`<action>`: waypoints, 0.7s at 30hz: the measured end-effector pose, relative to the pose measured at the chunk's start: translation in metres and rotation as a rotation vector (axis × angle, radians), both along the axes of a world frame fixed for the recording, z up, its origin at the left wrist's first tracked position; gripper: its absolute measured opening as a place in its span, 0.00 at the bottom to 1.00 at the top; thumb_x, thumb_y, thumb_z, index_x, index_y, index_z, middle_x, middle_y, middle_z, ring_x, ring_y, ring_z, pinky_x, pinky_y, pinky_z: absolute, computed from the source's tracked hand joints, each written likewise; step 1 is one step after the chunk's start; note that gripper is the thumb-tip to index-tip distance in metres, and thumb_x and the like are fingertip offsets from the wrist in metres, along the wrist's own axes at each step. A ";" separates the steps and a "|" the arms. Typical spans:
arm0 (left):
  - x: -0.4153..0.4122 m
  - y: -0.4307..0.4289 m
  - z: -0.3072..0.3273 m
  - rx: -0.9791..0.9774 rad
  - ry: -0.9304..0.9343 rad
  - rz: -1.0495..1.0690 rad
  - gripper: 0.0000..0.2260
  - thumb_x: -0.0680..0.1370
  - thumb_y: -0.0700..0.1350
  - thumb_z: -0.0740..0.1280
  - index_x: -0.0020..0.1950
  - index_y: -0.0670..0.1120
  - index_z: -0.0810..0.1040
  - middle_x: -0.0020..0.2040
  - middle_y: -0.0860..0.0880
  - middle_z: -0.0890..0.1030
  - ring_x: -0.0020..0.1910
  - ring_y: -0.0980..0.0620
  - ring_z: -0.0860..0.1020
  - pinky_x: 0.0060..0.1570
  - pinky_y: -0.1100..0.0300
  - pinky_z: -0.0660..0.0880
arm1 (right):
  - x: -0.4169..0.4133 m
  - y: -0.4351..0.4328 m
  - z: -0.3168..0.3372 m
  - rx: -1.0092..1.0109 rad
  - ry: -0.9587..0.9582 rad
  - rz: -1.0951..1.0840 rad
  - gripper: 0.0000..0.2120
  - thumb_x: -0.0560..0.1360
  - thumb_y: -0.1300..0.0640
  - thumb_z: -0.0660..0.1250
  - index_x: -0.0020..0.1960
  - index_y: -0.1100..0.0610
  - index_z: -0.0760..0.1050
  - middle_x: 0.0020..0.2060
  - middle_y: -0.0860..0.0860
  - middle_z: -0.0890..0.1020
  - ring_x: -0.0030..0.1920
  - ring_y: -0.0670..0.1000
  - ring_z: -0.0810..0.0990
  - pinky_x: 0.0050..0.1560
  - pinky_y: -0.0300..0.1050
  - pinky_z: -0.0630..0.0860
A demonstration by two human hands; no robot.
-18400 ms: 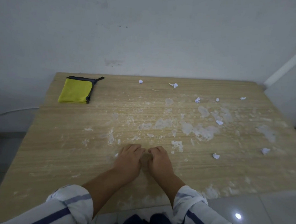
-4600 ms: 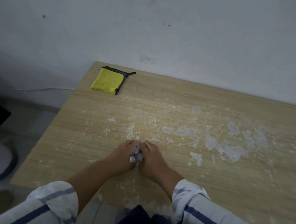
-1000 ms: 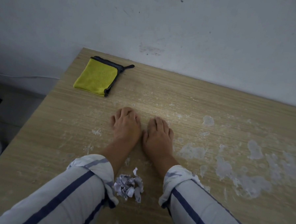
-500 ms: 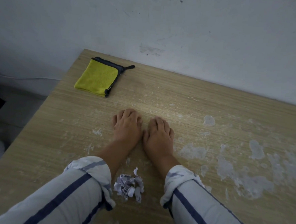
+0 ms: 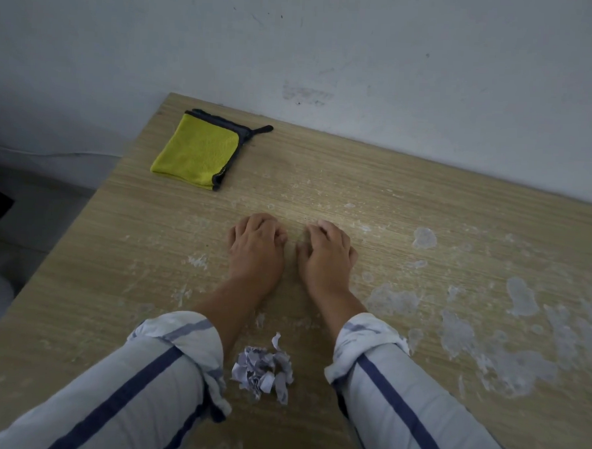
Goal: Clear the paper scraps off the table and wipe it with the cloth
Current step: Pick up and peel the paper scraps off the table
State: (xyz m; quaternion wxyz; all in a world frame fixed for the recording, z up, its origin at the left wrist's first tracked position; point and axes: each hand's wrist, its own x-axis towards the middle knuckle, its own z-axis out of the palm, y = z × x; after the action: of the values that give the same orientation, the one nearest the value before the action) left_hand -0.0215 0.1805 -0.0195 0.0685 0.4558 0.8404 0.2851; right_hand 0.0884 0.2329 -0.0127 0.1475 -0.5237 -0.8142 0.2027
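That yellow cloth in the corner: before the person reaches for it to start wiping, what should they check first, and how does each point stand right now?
1. Scraps gathered in one place: ok, the paper scraps sit in one pile between the forearms.
2. Scraps off the table: not ok, the pile is on it, near the front edge.
3. Hands free: ok, left hand and right hand rest on the wood, fingers curled, holding nothing.
4. Cloth reachable: ok, the yellow cloth lies folded at the far left corner, nothing on it.
5. Stray scraps elsewhere: cannot tell, the pale marks at right look like stains.
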 end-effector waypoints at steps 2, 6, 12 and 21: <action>0.000 0.000 -0.001 0.007 -0.012 0.003 0.06 0.76 0.47 0.61 0.47 0.47 0.76 0.56 0.49 0.76 0.58 0.48 0.68 0.59 0.54 0.59 | 0.000 0.000 0.000 -0.005 0.006 -0.003 0.18 0.76 0.52 0.62 0.64 0.54 0.72 0.68 0.52 0.69 0.69 0.54 0.62 0.65 0.54 0.56; -0.003 -0.001 0.000 0.020 -0.063 0.020 0.06 0.76 0.46 0.62 0.47 0.46 0.77 0.55 0.48 0.76 0.58 0.47 0.69 0.59 0.54 0.60 | 0.001 0.001 0.002 -0.012 0.018 -0.001 0.16 0.76 0.51 0.62 0.63 0.52 0.73 0.68 0.51 0.69 0.69 0.54 0.62 0.65 0.54 0.56; -0.004 -0.001 0.008 0.022 -0.151 0.009 0.02 0.75 0.47 0.64 0.43 0.51 0.75 0.48 0.53 0.78 0.56 0.50 0.70 0.55 0.58 0.58 | 0.000 0.001 0.008 -0.068 0.090 -0.032 0.09 0.75 0.52 0.64 0.52 0.52 0.78 0.66 0.50 0.72 0.68 0.54 0.63 0.63 0.53 0.57; -0.002 -0.023 0.054 -0.107 -0.581 -0.015 0.04 0.74 0.49 0.68 0.39 0.54 0.76 0.36 0.56 0.79 0.39 0.55 0.76 0.44 0.55 0.74 | 0.011 -0.016 0.054 -0.426 0.363 -0.103 0.08 0.74 0.53 0.64 0.36 0.51 0.74 0.42 0.48 0.78 0.42 0.50 0.77 0.44 0.46 0.72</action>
State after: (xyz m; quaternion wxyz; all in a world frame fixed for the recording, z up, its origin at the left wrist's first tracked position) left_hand -0.0236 0.1572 0.0344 0.3321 0.3571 0.7960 0.3585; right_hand 0.0996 0.2165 0.0412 0.1875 -0.5388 -0.6858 0.4519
